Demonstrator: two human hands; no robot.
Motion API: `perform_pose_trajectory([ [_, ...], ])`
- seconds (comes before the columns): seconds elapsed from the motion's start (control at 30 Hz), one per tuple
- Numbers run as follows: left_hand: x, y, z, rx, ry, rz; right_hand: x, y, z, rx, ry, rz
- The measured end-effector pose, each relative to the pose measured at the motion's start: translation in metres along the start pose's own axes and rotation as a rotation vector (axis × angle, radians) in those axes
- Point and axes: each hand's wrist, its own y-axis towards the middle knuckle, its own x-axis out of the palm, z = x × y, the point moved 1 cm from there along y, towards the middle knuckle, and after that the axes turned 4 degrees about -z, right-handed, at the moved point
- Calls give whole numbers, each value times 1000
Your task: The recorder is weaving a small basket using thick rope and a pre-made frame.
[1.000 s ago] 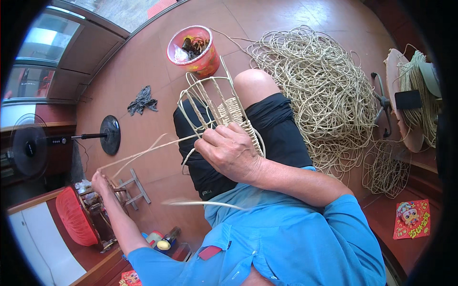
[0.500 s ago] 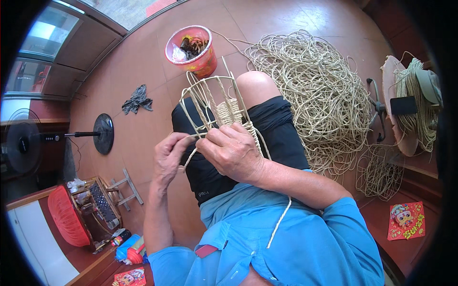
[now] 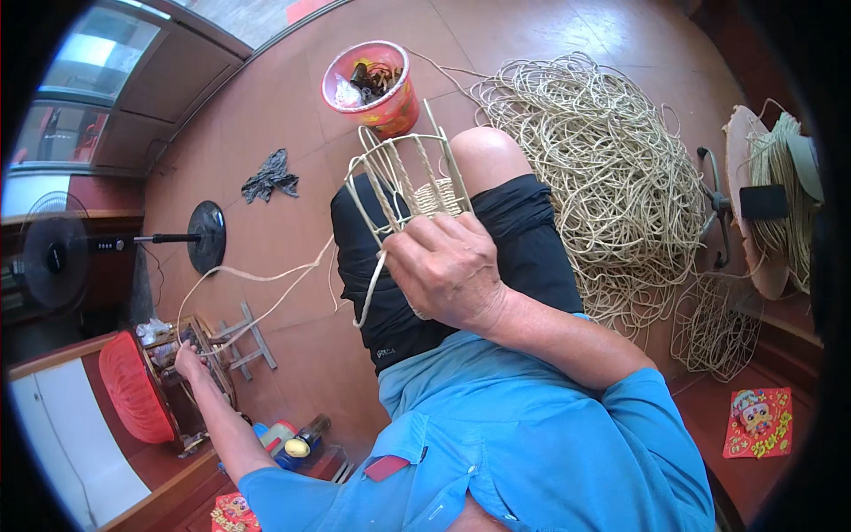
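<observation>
A slim frame of pale rods (image 3: 379, 182), partly wrapped with tight rows of woven cord (image 3: 438, 197), rests across my lap. My right hand (image 3: 448, 270) is closed round its near end and covers that part. A short cord end hangs below those fingers. My left hand (image 3: 188, 362) is stretched far out to the left with its fingers closed on a beige cord (image 3: 244, 277). Two strands of this cord run in a loose loop from that hand back toward the frame. The fingertips of the left hand are small and hard to make out.
A big heap of loose cord (image 3: 612, 177) covers the floor at the right. Ahead stands a red bucket (image 3: 390, 111) with dark scraps inside. A fan (image 3: 58, 257) and its round base (image 3: 206, 238) are on the left, above a red-shaded heater-like object (image 3: 133, 387). A dark rag (image 3: 270, 176) lies on the tiles.
My left hand has swung from beside the frame far out to the lower left, drawing the cord out in a long loop. The right hand stays on the frame.
</observation>
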Motion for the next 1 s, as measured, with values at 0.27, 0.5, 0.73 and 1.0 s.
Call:
perform_pose_trajectory([
  [0.27,59,-232,12,400,65,-925,0,6,-2,87,19,-19],
  [0.5,90,-434,34,199,118,-1866,2,5,-4,106,-21,-16],
  [0.73,135,-433,57,203,-547,-1549,4,3,-5,70,-49,-36],
  [1.0,161,-457,54,108,-562,-1596,1,-3,-10,31,-105,-114],
])
